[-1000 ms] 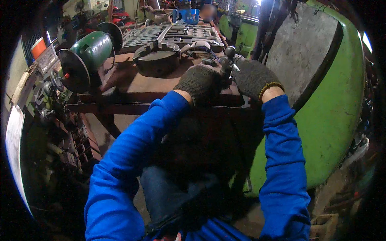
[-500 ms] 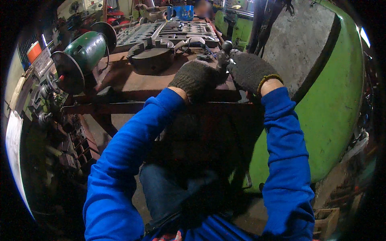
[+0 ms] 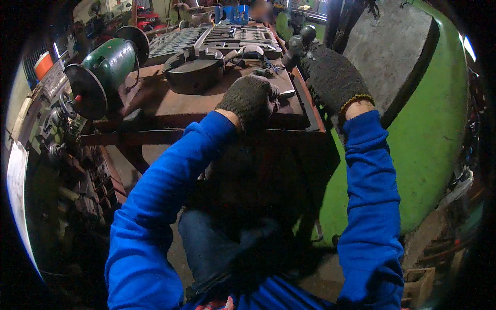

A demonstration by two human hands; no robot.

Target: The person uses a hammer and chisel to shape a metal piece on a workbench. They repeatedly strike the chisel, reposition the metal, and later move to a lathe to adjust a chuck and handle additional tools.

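My left hand [image 3: 248, 103], in a dark knitted work glove, is closed near the front edge of the reddish-brown workbench [image 3: 181, 108]. A pale, flat metal piece [image 3: 285, 94] sticks out to the right from this fist; the rest of it is hidden by the glove. My right hand [image 3: 335, 76], gloved alike, grips a ball-peen hammer [image 3: 296, 47] just past the bench's right edge. The hammer's dark, rounded head is raised above and to the right of my left hand. Its handle is mostly hidden by the glove.
A dark lathe chuck jaw-like half-round block [image 3: 194, 76] lies on the bench, with a green bench grinder [image 3: 110, 62] at left. Behind are an open socket set [image 3: 240, 39] and an angle-grinder-like tool [image 3: 250, 51]. A large green machine [image 3: 418, 155] stands close at right.
My right hand and the hammer have lifted up and to the right, away from my left hand. The pale metal end beside my left fist now shows.
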